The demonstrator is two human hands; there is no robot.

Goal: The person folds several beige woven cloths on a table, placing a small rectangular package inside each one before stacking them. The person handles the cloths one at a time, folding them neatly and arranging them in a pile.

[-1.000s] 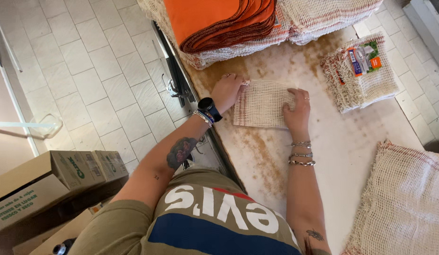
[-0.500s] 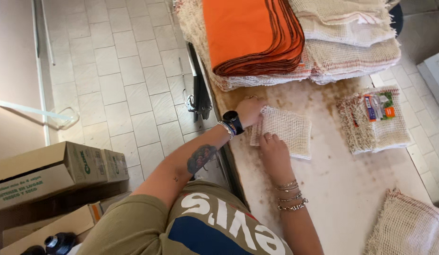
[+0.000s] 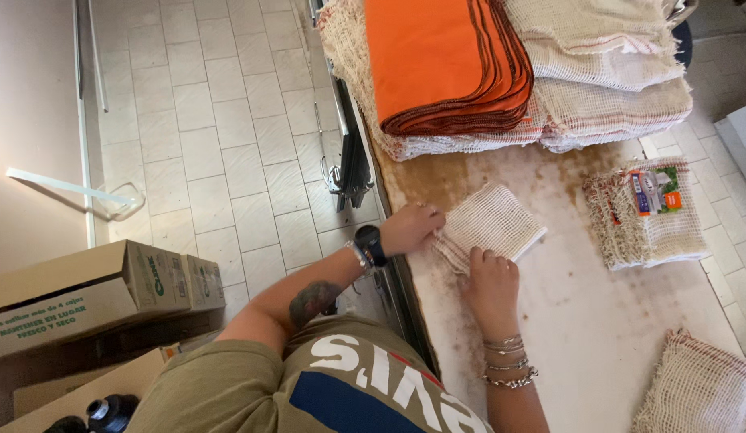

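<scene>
A folded beige mesh cloth (image 3: 495,222) lies on the white, stained table (image 3: 597,337) near its left edge. My left hand (image 3: 409,228), with a black watch on the wrist, grips the cloth's left end. My right hand (image 3: 491,285), bracelets on the wrist, presses on the cloth's near edge with fingers curled over it. Both hands are on the same cloth.
A stack of orange cloths (image 3: 441,60) rests on piles of beige mesh cloths (image 3: 605,88) at the back. A packaged mesh bundle (image 3: 649,212) lies to the right, another mesh pile (image 3: 697,389) at bottom right. Cardboard boxes (image 3: 84,297) stand on the tiled floor at left.
The cloth has turned and shifted slightly; my right hand has moved from its right side to its near edge. The camera view has moved closer and tilted.
</scene>
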